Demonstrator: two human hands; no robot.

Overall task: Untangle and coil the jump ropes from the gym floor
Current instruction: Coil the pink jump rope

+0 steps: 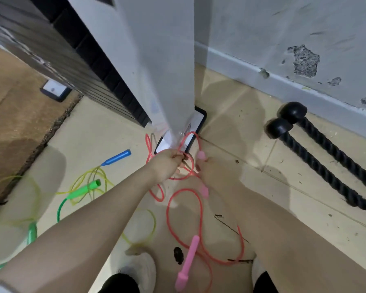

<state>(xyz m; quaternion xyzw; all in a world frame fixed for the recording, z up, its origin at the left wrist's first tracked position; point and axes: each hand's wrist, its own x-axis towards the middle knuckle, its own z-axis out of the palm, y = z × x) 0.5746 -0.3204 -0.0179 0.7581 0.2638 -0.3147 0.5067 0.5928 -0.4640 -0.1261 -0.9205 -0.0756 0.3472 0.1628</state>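
Pale floor tiles [106, 132] carry the tangled red rope [184, 210] near the pillar's foot, where the left hand [167, 166] pinches its loops and the right hand [207, 168] grips a pink handle [201, 155], untangling underway; coiling likely comes next.

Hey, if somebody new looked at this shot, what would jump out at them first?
Most likely the red rope, looping over the floor in the middle, with both hands working on it: the left hand pinches a loop and the right hand grips a pink handle by the white pillar. A second pink handle hangs near the shoes, green and yellow ropes sprawl at left, and a thick black rope lies along the right wall.
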